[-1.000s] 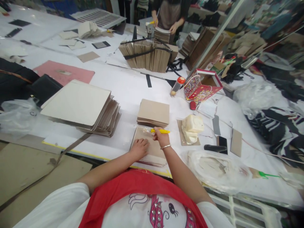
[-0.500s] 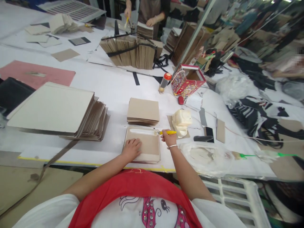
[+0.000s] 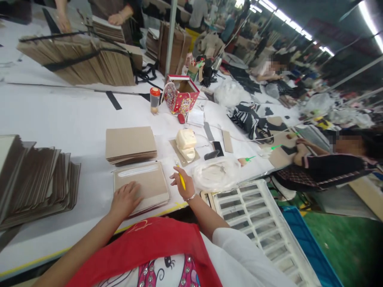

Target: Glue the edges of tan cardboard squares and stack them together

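Note:
My left hand (image 3: 127, 197) lies with fingers spread on the near part of a flat brown cardboard panel (image 3: 152, 185). A strip of wet white glue (image 3: 137, 171) runs along the panel's far edge. My right hand (image 3: 183, 183), off the panel's right side, grips a yellow-handled brush (image 3: 181, 178). The brush tip points away from me, close to a cream-coloured, glue-crusted container (image 3: 186, 143) on a cardboard piece. Just behind the panel sits a neat stack of brown cardboard (image 3: 131, 143).
A taller stack of boards (image 3: 44, 183) stands at left. Farther back are a strapped cardboard bundle (image 3: 86, 61), an orange-lidded bottle (image 3: 154, 99) and a red patterned box (image 3: 181, 95). Right of my hand lie a plastic-wrapped roll (image 3: 215, 173) and a white slatted rack (image 3: 248, 219). Co-workers sit and stand around.
My right hand has lifted the brush off the panel and turned its tip toward the glue container. The glue strip looks longer. My left hand stays on the panel; the view has swung right.

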Motion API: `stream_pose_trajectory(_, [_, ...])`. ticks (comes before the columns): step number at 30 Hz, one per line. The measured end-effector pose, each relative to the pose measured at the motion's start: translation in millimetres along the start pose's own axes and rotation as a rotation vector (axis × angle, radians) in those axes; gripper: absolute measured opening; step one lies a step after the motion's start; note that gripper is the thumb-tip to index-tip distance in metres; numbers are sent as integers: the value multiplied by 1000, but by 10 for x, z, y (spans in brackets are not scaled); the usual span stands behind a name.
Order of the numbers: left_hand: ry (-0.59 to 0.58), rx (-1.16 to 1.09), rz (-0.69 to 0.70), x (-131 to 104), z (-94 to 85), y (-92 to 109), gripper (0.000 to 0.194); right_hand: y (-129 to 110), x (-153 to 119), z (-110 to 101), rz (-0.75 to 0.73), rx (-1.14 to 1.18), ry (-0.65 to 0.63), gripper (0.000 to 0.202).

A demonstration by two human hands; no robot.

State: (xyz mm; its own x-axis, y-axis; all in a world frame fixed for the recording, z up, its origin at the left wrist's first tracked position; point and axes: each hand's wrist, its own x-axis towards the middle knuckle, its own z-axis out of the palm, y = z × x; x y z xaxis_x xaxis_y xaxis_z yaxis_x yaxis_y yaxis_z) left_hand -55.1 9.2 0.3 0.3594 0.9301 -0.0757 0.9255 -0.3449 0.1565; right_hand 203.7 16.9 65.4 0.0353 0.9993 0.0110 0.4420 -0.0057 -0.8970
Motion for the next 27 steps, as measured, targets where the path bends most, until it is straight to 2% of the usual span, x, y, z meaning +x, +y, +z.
stream_pose_trajectory(3, [26,-15,-3,-60,53,-20,45,343,-80,-351,-48,-351,108,28])
stream_pose_trajectory(6, [67,-10,17,-113,122,-44,45,826,-126,-792,3,-815,246,23])
stream_pose_trajectory(9, [89,-4,40,-128,160,-49,44,1288,-180,-1158,46,-1128,194,20])
stream_pose_trajectory(11, [95,-1,50,-122,160,-39,44,1529,-207,-1280,50,-1242,140,20])
stream_pose_trajectory(14, [86,14,55,-110,149,-17,44,1779,-222,-1288,38,-1298,100,17])
stream_pose_trajectory(17, [78,19,45,-105,162,-3,45,1925,-215,-1217,42,-1291,95,17])
stream_pose_trajectory(21, [71,13,17,-99,203,1,45,2027,-168,-1187,30,-1284,149,22])
stream_pose_trajectory(27, [67,73,30,-92,195,21,48,2099,-182,-1210,10,-1246,118,18])
